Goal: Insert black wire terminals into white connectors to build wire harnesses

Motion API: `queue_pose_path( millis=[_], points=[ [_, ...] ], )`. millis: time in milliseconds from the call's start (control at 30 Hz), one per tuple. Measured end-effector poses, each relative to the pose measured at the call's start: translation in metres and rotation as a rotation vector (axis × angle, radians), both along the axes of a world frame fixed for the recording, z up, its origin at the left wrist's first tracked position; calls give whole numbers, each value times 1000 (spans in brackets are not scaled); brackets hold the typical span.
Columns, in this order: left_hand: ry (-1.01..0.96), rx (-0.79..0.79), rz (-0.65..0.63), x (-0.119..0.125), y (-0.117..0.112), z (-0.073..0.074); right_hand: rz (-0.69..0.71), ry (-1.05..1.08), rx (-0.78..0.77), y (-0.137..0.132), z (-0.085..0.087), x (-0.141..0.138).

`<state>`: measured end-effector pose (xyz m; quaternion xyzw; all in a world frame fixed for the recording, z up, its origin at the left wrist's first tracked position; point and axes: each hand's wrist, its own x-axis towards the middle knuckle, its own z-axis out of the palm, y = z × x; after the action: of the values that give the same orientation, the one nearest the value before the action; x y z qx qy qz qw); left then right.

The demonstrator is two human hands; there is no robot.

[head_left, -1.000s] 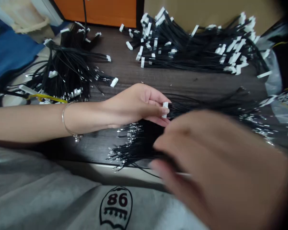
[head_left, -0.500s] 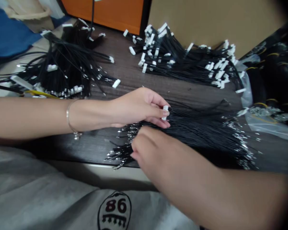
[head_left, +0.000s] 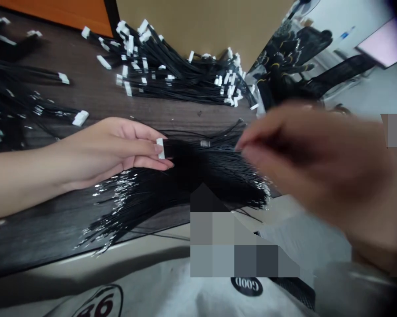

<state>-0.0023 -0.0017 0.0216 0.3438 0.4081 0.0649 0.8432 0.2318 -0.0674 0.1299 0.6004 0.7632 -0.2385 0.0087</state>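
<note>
- Left grip (head_left: 112,147) is pinching a white plastic connector (head_left: 160,148) firmly between thumb and fingers, right at the head of a black wire bundle (head_left: 198,176)!
- Right grip (head_left: 304,163) is passing close by, blurred, open or closed impossible to call.
- The bundle is sprawling across the dark wooden table (head_left: 53,237).
- Those wires are handling light and limp, tangle-prone; the stiff connector is offering the surest hold.

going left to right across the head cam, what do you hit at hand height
left hand → white connector → black wire bundle → right hand
</note>
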Motion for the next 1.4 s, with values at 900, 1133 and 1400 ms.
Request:
queue_pose_path(
  millis=[900, 1133, 1400],
  points=[
    [-74, -93, 70, 1, 4, -16, 200, 48, -44, -37, -72, -32],
    [-8, -1, 152, 2, 11, -19, 226, 75, 0, -18, -82, -24],
    [62, 96, 242, 2, 10, 1, 124, 164, 228, 14, -26, 8]
  ],
)
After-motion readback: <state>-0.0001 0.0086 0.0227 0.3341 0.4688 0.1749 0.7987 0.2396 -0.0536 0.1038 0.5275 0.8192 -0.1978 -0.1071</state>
